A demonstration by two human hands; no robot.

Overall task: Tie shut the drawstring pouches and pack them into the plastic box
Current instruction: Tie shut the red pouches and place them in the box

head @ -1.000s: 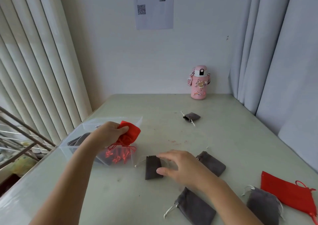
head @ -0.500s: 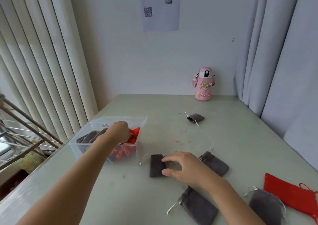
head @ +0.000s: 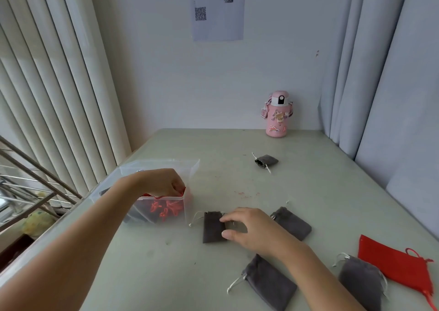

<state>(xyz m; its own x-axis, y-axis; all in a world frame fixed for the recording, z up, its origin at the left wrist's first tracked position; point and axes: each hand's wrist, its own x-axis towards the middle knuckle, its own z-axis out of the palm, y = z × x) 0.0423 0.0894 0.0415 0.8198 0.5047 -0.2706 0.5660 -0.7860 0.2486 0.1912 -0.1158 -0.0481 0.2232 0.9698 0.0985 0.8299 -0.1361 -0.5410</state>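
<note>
Head view: the flat dark grey velvet drawstring pouch point(head: 213, 230) lies on the pale green bench point(head: 320, 191), its long axis pointing away from the person. The right hand point(head: 251, 231) is nearer; its relaxed fingers point(head: 224, 220) touch the pouch's right edge, gripping nothing. The left hand point(head: 161, 183) reaches into the clear plastic box point(head: 193, 175) onto a red fabric pouch point(head: 182, 190); whether it grips is unclear.

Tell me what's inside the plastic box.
Red pouches with red cords and some dark grey fabric show through the plastic box. The left hand, reaching in, covers the rest.
</note>
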